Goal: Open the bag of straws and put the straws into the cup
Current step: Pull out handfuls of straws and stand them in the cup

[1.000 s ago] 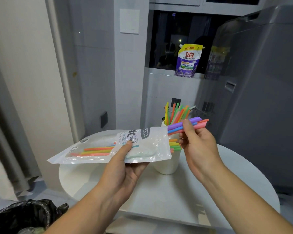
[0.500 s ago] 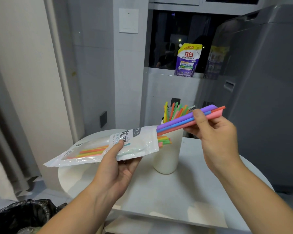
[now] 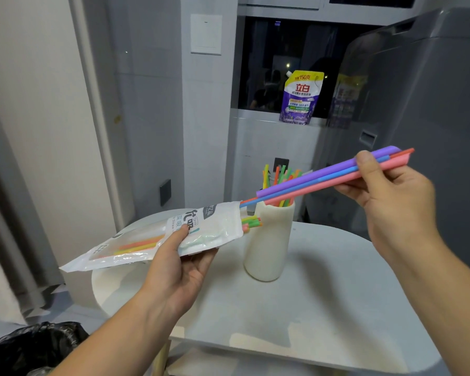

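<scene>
My left hand (image 3: pixel 179 267) grips bag of straws (image 3: pixel 158 237) from below, thumb pressed on top, bag held level above counter (image 3: pixel 323 308). My right hand (image 3: pixel 388 196) pinches bundle of straws (image 3: pixel 310 180): purple, blue, pink, orange. Bundle mostly drawn out; lower ends look just inside bag mouth, hard to tell. More straw tips poke from mouth. White cup (image 3: pixel 269 245) upright on counter behind bag, already holding straws.

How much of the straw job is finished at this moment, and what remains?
Done: the bag is open and many straws stand in the cup. In hand: the right hand pulls a purple, blue and pink bunch from the bag, held by the left hand. Left: several straws inside the bag.
</scene>
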